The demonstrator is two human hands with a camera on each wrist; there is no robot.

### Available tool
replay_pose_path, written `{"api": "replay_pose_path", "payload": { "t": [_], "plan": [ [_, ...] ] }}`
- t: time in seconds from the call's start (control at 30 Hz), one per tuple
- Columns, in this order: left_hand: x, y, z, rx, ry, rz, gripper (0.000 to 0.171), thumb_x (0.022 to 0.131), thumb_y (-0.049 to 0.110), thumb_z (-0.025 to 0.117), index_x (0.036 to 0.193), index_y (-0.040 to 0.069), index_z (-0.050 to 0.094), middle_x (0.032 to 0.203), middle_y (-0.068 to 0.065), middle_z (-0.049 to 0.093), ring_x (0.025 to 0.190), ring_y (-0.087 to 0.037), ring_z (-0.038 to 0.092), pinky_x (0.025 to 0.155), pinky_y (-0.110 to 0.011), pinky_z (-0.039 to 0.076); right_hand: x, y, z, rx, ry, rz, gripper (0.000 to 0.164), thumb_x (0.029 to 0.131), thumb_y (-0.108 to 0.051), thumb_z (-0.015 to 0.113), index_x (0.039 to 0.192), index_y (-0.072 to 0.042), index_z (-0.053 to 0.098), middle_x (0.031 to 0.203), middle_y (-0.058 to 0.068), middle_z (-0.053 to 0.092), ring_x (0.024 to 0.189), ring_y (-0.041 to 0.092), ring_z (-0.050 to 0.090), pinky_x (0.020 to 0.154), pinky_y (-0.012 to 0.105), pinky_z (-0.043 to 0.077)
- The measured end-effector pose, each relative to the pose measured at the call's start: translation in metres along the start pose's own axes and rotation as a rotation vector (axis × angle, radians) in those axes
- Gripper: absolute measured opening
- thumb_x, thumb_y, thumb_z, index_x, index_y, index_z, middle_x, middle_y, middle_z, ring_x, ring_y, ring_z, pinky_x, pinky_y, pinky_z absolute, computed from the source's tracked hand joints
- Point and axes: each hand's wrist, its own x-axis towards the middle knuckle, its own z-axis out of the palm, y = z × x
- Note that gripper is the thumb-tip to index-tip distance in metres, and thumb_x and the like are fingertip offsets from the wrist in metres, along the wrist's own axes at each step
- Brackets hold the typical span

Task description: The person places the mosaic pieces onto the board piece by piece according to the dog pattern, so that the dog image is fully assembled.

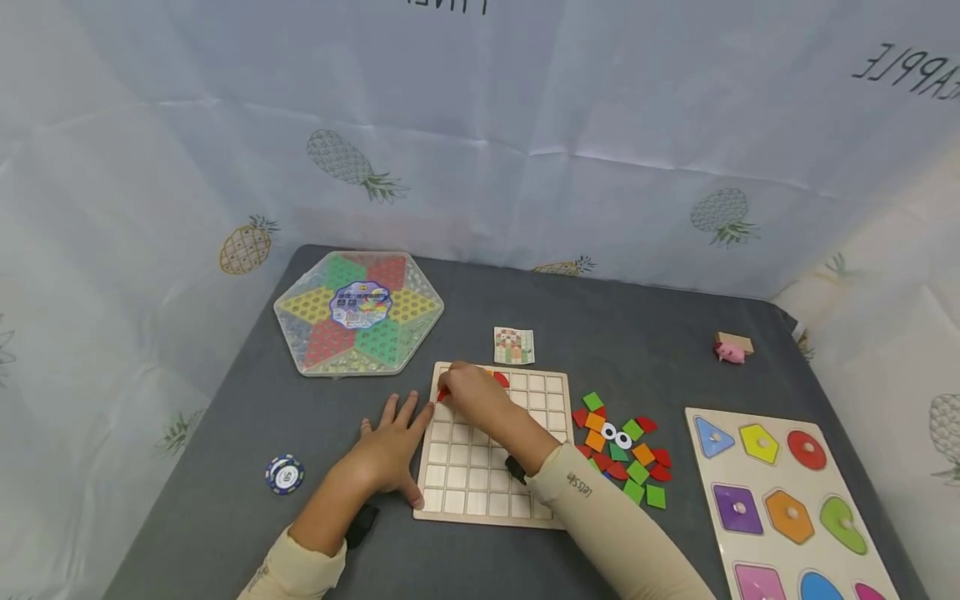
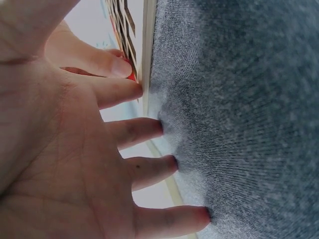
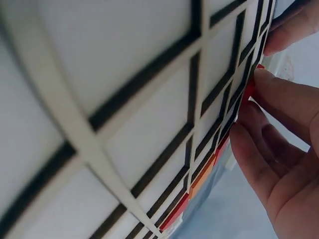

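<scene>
- Shape puzzle [image 1: 721, 468]: lies along the right edge of the tabletop [image 1: 622, 329], its near end out of view; coloured pieces sit in recesses
- Poker chip [image 1: 285, 474]: toward the tabletop's left edge, well apart from the left hand [image 1: 385, 452]
- Left hand: fingers spread, gripping nothing; thumb at the left edge of the grid board [image 1: 456, 477] by its near left corner, judged to be steadying it
- Loose tiles [image 1: 637, 472]: red, orange, green and white, scattered just off the board's right edge, presumably for a short reach
- Grid board: middle of the tabletop; red and orange pieces show along its far edge; right forearm hides part of its right edge
- Right hand [image 1: 480, 396]: thumb and finger pinch a red piece [image 3: 247, 93] at the board's far left corner; fingertip hold suits its small size; seating cannot be told; hands apart but near
- Pink pig toy [image 1: 730, 352]: near the tabletop's far right corner
- Picture card [image 1: 513, 346]: just beyond the board's far edge, probably for easy viewing
- Hexagonal game box [image 1: 359, 306]: far left corner; gap to the board narrow, more room between tiles and shape puzzle
</scene>
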Motion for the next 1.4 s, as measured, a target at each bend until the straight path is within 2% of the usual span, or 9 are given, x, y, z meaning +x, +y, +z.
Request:
{"api": "replay_pose_path", "payload": {
  "t": [0.3,0.53,0.7,0.8,0.93,1.0,1.13,1.23,1.4],
  "plan": [
    [0.0,0.0,0.002,-0.009,0.004,0.001,0.128,0.04,0.041,0.089,0.145,0.013,0.022,0.15,-0.017,0.009,0.135,-0.043,0.003,0.09,-0.073,0.016,-0.004,-0.006,-0.003,-0.083,0.019,-0.007,0.011,0.085,-0.015,0.063,0.092,-0.013,0.071,0.089,0.002,0.061,0.075,0.011,0.061,0.061,0.019,0.047],
    [0.0,0.002,0.004,-0.013,0.01,0.03,0.127,0.04,0.042,0.089,0.145,0.012,0.022,0.15,-0.019,0.011,0.135,-0.044,0.005,0.089,-0.073,0.018,-0.019,-0.006,-0.004,-0.171,-0.019,-0.037,0.017,0.089,-0.013,0.056,0.099,-0.016,0.07,0.104,0.0,0.061,0.092,0.012,0.061,0.074,0.021,0.05],
    [-0.002,-0.005,0.005,-0.018,0.033,0.013,0.128,0.04,0.042,0.089,0.144,0.011,0.022,0.149,-0.02,0.012,0.134,-0.045,0.006,0.087,-0.074,0.019,-0.027,-0.005,-0.01,-0.144,-0.038,-0.067,0.022,0.092,-0.018,0.052,0.11,-0.016,0.065,0.118,0.002,0.056,0.106,0.017,0.055,0.082,0.026,0.048],
    [-0.001,-0.007,0.004,-0.022,0.033,0.019,0.129,0.04,0.042,0.089,0.145,0.011,0.021,0.149,-0.02,0.011,0.134,-0.045,0.005,0.087,-0.074,0.018,-0.038,0.009,-0.024,-0.064,-0.039,0.011,0.025,0.088,-0.019,0.058,0.112,-0.015,0.064,0.117,0.002,0.057,0.105,0.018,0.056,0.081,0.03,0.049],
    [0.004,-0.004,0.002,-0.014,0.018,0.047,0.13,0.041,0.042,0.089,0.146,0.012,0.017,0.15,-0.019,0.008,0.135,-0.044,0.002,0.088,-0.074,0.016,-0.069,0.052,-0.04,0.052,-0.009,0.214,0.025,0.084,-0.02,0.064,0.108,-0.012,0.065,0.11,0.003,0.06,0.099,0.021,0.058,0.076,0.036,0.049],
    [0.005,-0.003,0.0,-0.014,0.008,0.056,0.13,0.042,0.041,0.089,0.146,0.012,0.017,0.15,-0.019,0.007,0.135,-0.044,0.001,0.089,-0.074,0.015,-0.086,0.076,-0.044,0.072,0.012,0.308,0.023,0.084,-0.02,0.064,0.106,-0.011,0.066,0.108,0.005,0.061,0.094,0.022,0.059,0.073,0.037,0.049],
    [0.003,-0.001,-0.001,-0.005,-0.007,0.056,0.13,0.042,0.041,0.089,0.146,0.012,0.017,0.15,-0.019,0.007,0.135,-0.044,0.001,0.089,-0.074,0.015,-0.117,0.113,-0.047,0.062,-0.011,0.46,0.028,0.083,-0.02,0.066,0.109,-0.008,0.063,0.11,0.012,0.057,0.089,0.026,0.059,0.072,0.04,0.05],
    [0.001,-0.002,-0.001,-0.005,-0.009,0.045,0.13,0.041,0.041,0.089,0.146,0.011,0.017,0.15,-0.02,0.007,0.135,-0.045,0.002,0.088,-0.074,0.016,-0.13,0.129,-0.048,0.076,-0.047,0.499,0.033,0.082,-0.02,0.067,0.111,-0.006,0.062,0.109,0.015,0.056,0.09,0.029,0.058,0.073,0.043,0.049],
    [-0.001,-0.001,-0.002,-0.03,0.003,0.039,0.129,0.042,0.039,0.089,0.145,0.011,0.019,0.15,-0.02,0.008,0.134,-0.045,0.002,0.088,-0.074,0.015,-0.133,0.138,-0.047,0.152,-0.089,0.503,0.028,0.083,-0.019,0.066,0.108,-0.007,0.064,0.102,0.01,0.062,0.085,0.025,0.059,0.072,0.042,0.049]
  ]
}}
